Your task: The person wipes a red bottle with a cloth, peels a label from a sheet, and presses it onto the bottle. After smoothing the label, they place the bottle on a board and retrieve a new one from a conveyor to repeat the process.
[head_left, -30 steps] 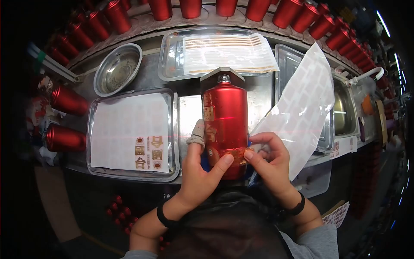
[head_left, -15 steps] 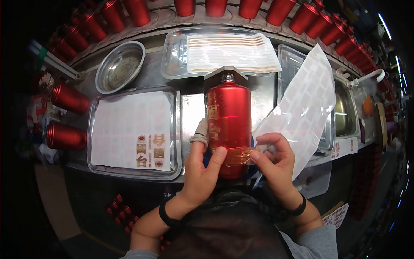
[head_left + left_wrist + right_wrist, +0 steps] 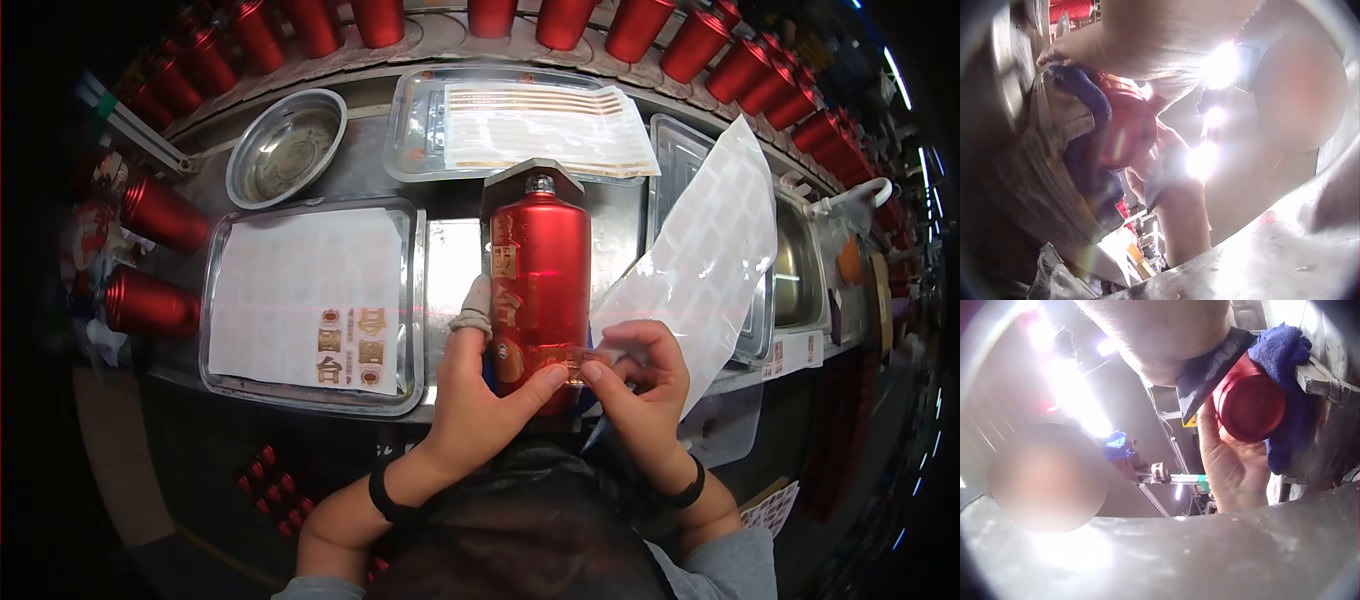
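A glossy red bottle (image 3: 543,270) with gold characters lies on its back in a cradle, its neck pointing away from me. Blue cloth (image 3: 1285,353) lines the cradle under it. My left hand (image 3: 478,395) holds the bottle's left side, a wrapped finger along it. The left thumb presses a clear gold-printed strip label (image 3: 562,360) near the base. Between thumb and fingertips, my right hand (image 3: 645,395) pinches the strip's right end. The bottle's round red base (image 3: 1252,407) shows in the right wrist view.
On the left, a tray (image 3: 408,300) carries a sheet of gold character decals (image 3: 330,350). Behind are a metal bowl (image 3: 285,150) and a tray (image 3: 400,130) with striped sheets. Clear film (image 3: 700,260) lies at right, beside a sink (image 3: 800,265). Red bottles (image 3: 640,30) line the conveyor.
The left thumb shifted left, then moved back right along the strip. The strip's right end lifted outward, then came back close to the bottle in my right fingers. Conveyor bottles moved along.
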{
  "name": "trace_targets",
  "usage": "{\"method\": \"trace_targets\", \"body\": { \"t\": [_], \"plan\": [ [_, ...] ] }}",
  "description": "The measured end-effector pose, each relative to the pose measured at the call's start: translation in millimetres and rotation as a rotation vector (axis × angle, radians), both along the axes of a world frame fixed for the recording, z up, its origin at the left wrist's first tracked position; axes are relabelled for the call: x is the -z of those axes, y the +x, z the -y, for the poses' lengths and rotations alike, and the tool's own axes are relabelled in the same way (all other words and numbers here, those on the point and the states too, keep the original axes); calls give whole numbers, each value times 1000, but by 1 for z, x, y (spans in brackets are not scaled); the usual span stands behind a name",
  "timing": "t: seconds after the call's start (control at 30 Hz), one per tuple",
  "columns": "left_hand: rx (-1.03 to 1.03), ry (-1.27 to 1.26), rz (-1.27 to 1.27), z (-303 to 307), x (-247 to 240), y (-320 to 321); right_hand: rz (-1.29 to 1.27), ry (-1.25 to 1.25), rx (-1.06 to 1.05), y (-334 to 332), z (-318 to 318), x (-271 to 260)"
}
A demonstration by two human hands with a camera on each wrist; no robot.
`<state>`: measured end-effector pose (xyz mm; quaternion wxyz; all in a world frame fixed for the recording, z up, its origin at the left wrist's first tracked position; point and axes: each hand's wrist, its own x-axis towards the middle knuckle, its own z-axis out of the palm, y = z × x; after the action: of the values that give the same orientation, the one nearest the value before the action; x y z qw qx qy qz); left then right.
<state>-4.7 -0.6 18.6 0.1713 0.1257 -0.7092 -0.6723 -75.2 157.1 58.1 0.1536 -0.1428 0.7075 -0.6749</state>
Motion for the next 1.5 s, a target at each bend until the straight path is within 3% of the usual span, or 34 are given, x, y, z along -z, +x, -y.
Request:
{"method": "trace_targets", "body": {
  "t": [0.37,0.57,0.67,1.0,1.27,1.37,1.5],
  "plan": [
    [26,-62,20,0,8,2,132,-73,-5,-2,-1,16],
    [-63,16,-14,-5,7,-1,180,-110,-25,-4,0,17],
    [33,98,50,-1,3,0,204,-128,-24,-3,1,16],
    [23,43,28,1,6,1,122,-132,-15,2,-1,0],
    [-29,150,-11,-3,5,0,256,-126,-51,-5,0,9],
    [-16,-46,10,-1,6,1,318,-130,-35,-6,-3,7],
    [24,-19,28,1,6,2,337,-125,-23,-7,-6,5]
  ]
}}
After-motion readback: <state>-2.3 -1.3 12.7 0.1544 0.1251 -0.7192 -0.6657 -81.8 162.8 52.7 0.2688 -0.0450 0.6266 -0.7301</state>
